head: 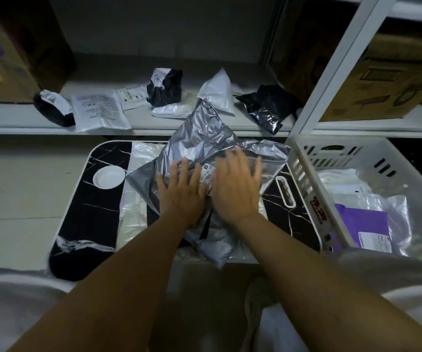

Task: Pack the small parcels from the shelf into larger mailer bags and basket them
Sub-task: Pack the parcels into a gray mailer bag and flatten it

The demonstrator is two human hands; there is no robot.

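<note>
head view recorded both hands flat on a grey mailer bag (205,138) at the centre of a black marble-patterned desk (88,199). left hand (182,194) lay palm down with fingers straight and spread, pressing the bag; nothing was gripped. right hand (238,189) lay beside it at 3 o'clock, fingers likewise straight and apart, pressing the same bag; its outline was blurred. a white label (206,177) showed between the two hands. the bag's upper end was crumpled and rose toward 12 o'clock, overlapping the shelf (6,115) edge. clear plastic sheeting (133,214) lay under the bag. a round white recess (109,177) sat in the desk at 9 o'clock of the left hand. on the shelf, at 12 o'clock, lay small parcels: a black-and-white one (164,87), a white one (217,92), a black one (268,105), a flat white one (98,110) and a dark roll (52,107). a white basket (304,171) stood at 3 o'clock, touching the desk, holding a purple parcel (362,224) inside clear film.
</note>
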